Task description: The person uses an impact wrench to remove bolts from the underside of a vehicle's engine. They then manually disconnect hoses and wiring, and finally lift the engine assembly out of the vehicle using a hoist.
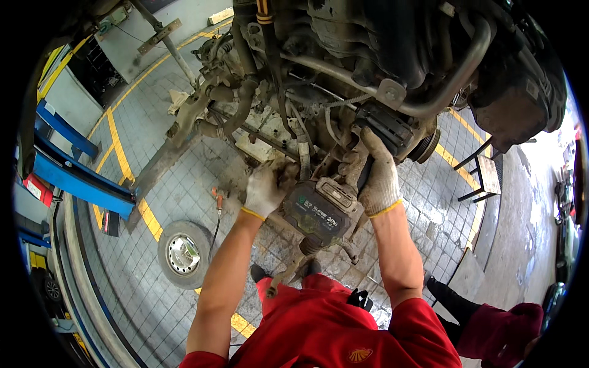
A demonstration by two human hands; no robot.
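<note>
My right hand [380,175], in a whitish work glove with a yellow cuff, is wrapped round the handle of a cordless impact wrench [383,126]. The dark battery pack [316,214] at its base faces up towards me. Its head lies close against the engine [368,37], beneath a bent metal pipe [454,92]. Lower and to the left, my gloved left hand [267,187] is closed among the hoses and metal parts at the engine's underside. Its fingertips are partly hidden, so what they grip cannot be made out.
A wheel [183,254] lies on the tiled floor at left, near an orange air tool [218,196] on a hose. Blue lift parts [86,178] stand farther left. A small stool [485,175] is at right. Another person [491,331] is at lower right.
</note>
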